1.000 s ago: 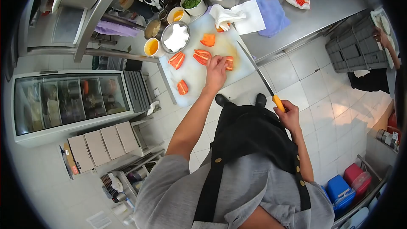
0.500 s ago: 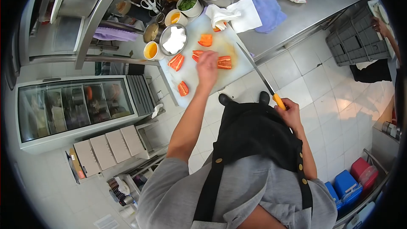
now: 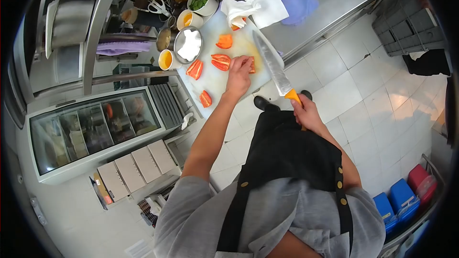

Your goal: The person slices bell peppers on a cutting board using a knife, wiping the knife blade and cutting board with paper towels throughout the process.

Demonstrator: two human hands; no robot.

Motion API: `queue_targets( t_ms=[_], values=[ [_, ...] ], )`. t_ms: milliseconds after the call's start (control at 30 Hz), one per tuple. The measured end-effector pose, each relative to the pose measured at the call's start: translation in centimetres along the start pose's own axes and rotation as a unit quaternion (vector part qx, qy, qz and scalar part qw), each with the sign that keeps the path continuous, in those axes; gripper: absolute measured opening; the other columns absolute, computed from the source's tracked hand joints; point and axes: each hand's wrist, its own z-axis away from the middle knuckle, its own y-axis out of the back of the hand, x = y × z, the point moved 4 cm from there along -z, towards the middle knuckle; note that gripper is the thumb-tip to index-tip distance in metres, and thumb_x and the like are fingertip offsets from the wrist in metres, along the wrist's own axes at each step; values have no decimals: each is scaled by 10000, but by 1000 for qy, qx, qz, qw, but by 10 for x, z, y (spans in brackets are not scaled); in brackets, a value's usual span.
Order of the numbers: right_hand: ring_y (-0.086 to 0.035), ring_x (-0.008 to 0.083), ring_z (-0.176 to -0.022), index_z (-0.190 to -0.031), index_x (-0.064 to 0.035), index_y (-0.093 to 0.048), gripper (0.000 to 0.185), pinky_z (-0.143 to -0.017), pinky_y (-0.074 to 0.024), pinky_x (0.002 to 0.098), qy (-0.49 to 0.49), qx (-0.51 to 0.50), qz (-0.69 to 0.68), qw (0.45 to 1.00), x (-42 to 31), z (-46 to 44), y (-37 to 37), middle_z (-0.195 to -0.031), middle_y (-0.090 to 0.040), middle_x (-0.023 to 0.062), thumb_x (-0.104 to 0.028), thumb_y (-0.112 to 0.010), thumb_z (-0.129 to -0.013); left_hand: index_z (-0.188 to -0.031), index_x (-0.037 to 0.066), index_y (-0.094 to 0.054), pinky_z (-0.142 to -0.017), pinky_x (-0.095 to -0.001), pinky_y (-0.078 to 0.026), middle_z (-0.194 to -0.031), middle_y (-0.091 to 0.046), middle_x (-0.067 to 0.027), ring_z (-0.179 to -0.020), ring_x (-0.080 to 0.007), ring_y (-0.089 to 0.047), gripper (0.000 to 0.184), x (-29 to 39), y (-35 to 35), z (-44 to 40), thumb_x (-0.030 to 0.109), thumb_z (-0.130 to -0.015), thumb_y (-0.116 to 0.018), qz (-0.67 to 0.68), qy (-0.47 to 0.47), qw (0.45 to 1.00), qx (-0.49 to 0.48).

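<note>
A long knife [image 3: 271,61] with a yellow handle is in my right hand [image 3: 308,112], its wide blade turned face up beside the cutting board's right edge. Fingers of my left hand [image 3: 238,75] press on a red pepper piece [image 3: 252,65] on the white cutting board [image 3: 217,84]; they partly cover it. Left of that hand lie an open red pepper piece [image 3: 221,62], another red piece [image 3: 194,69] and a smaller one [image 3: 205,98]. Farther up the board is an orange pepper piece [image 3: 224,41]. A crumpled white cloth [image 3: 239,11] partly hides one more piece.
Beside the board stand a metal bowl [image 3: 188,44] with something white, cups of yellow liquid [image 3: 168,59] and a bowl of green leaves [image 3: 202,2]. A blue cloth [image 3: 299,1] lies on the steel counter [image 3: 330,5]. A grey crate [image 3: 406,26] is at the right.
My left hand has come down on the right-hand pepper piece. My right hand has moved left, and the knife has turned to show its broad blade. The view has shifted.
</note>
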Motion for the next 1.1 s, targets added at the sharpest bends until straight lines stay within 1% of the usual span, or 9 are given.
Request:
queue_targets(
  t_ms=[67, 267, 333, 433, 633, 733, 933, 1033, 1100],
  values=[
    [-525, 95, -489, -1160, -21, -593, 298, -469, -449, 279, 2, -8, -18, 1000, 0, -3, -12, -650, -553, 19, -279, -571, -1012, -1199, 8, -663, -963, -442, -435, -1145, -589, -121, -1073, -319, -515, 386, 0, 2, 2, -22, -816, -628, -31, -22, 999, -9],
    [-512, 102, -475, -1157, -10, -594, 306, -468, -443, 286, 9, 10, -36, 999, 7, -9, -33, -626, -552, 30, -280, -576, -1012, -1238, 24, -650, -984, -424, -388, -1172, -546, -101, -1094, -307, -478, 390, 4, -12, 19, 39, -848, -656, -18, 56, 998, 40],
    [-516, 105, -477, -1158, -8, -595, 309, -469, -443, 290, 14, 6, -29, 999, 5, -11, -35, -619, -552, 32, -279, -576, -1012, -1270, 39, -629, -966, -424, -370, -1180, -530, -99, -1109, -301, -463, 419, 10, -13, 20, 68, -854, -669, -52, 69, 995, 55],
    [-527, 112, -476, -1155, -5, -601, 310, -472, -445, 297, 26, 13, -3, 1000, 0, -12, -33, -610, -557, 40, -279, -578, -1011, -1265, 71, -641, -990, -421, -364, -1188, -523, -98, -1127, -292, -469, 412, 13, -14, 20, 79, -854, -666, -65, 98, 992, 49],
    [-544, 133, -463, -1146, -4, -613, 307, -471, -450, 305, 14, 11, 2, 1000, -5, -12, -31, -615, -578, 64, -275, -581, -1007, -1289, 79, -620, -986, -430, -354, -1204, -510, -99, -1155, -292, -457, 439, 13, -14, 19, 74, -852, -662, -80, 106, 990, 36],
    [-550, 154, -468, -1129, -1, -620, 304, -486, -452, 321, 11, 16, 19, 1000, -7, -12, -30, -620, -590, 86, -275, -589, -1001, -1293, 76, -614, -986, -439, -355, -1208, -509, -101, -1159, -296, -456, 447, 14, -14, 18, 70, -849, -664, -72, 115, 990, 29],
    [-590, 213, -543, -1098, 8, -630, 297, -559, -466, 356, 62, 44, 62, 995, -3, -14, -30, -635, -592, 135, -267, -603, -989, -1306, 65, -596, -982, -452, -361, -1225, -494, -122, -1166, -312, -449, 473, 18, -11, 15, 63, -839, -673, -102, 108, 989, -2],
    [-609, 257, -570, -1103, 9, -630, 296, -580, -477, 365, 56, 48, 72, 995, -8, -12, -28, -653, -602, 158, -263, -605, -986, -1313, 61, -583, -986, -456, -362, -1232, -490, -129, -1180, -319, -440, 480, 21, -11, 12, 58, -841, -672, -115, 112, 987, -24],
    [-629, 318, -597, -1106, 10, -628, 295, -595, -488, 384, 76, 60, 99, 990, -12, -11, -28, -689, -622, 194, -257, -607, -983, -1313, 56, -579, -989, -457, -361, -1234, -489, -129, -1186, -320, -436, 481, 22, -10, 11, 56, -842, -674, -117, 119, 985, -31]
  ],
)
